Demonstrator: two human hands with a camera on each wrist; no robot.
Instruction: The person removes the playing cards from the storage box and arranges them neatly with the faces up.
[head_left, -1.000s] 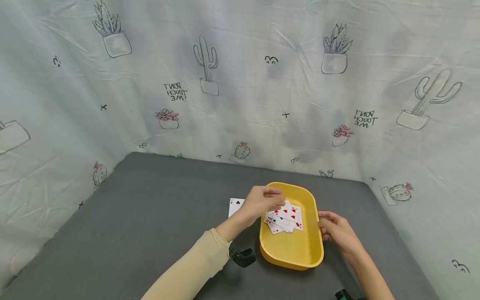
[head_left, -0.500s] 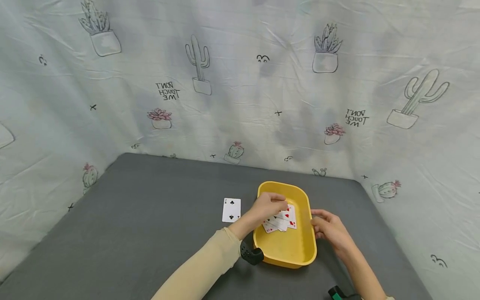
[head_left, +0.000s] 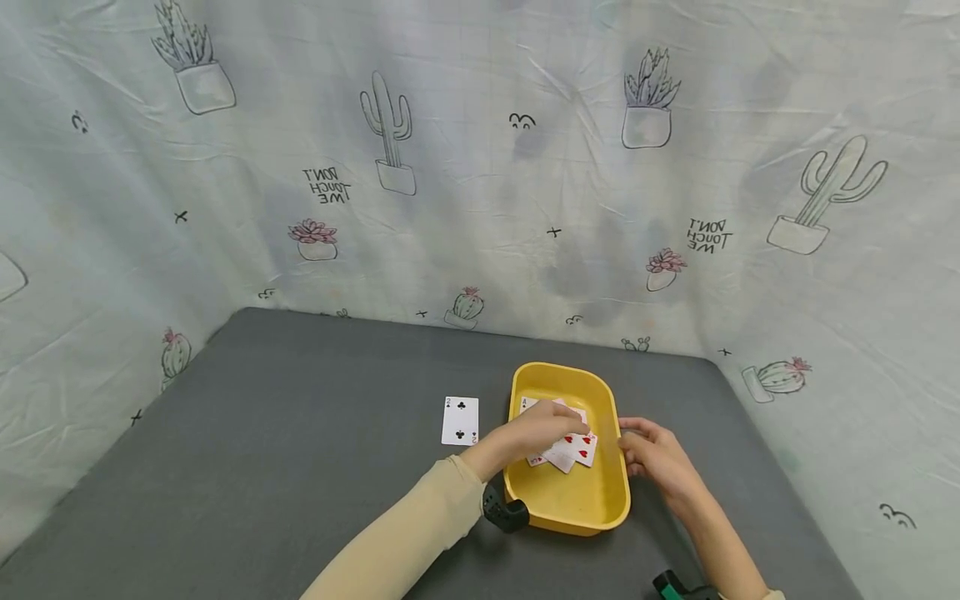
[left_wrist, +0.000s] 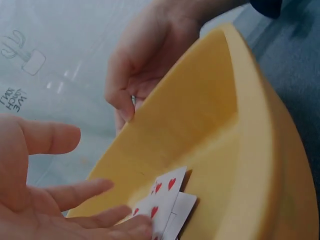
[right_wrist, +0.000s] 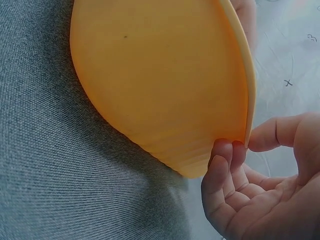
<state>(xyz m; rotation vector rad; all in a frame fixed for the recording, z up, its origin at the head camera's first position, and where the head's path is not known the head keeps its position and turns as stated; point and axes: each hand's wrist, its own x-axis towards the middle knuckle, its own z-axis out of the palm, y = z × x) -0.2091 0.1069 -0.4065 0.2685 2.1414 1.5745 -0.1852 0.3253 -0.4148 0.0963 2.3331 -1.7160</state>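
Observation:
My left hand [head_left: 538, 428] is inside the yellow plastic tray [head_left: 566, 502], over a loose pile of playing cards [head_left: 582, 451]. In the left wrist view its thumb stands apart, and the extended fingers touch heart-suited cards [left_wrist: 161, 205]; part of the pile is hidden. My right hand [head_left: 662, 460] pinches the tray's right rim. The right wrist view shows the thumb of that hand [right_wrist: 265, 185] at the rim and bent fingers against the outer wall. A two of clubs [head_left: 460, 421] lies face up on the table, left of the tray.
The tray rests on a dark grey table [head_left: 322, 433]. Behind and at the sides hangs a pale curtain [head_left: 450, 125] printed with cacti. Dark straps with devices are worn on both wrists.
My left hand has gone from above the tray down onto the cards, which now lie differently. The two of clubs, partly covered before, shows fully. The right hand stays at the rim.

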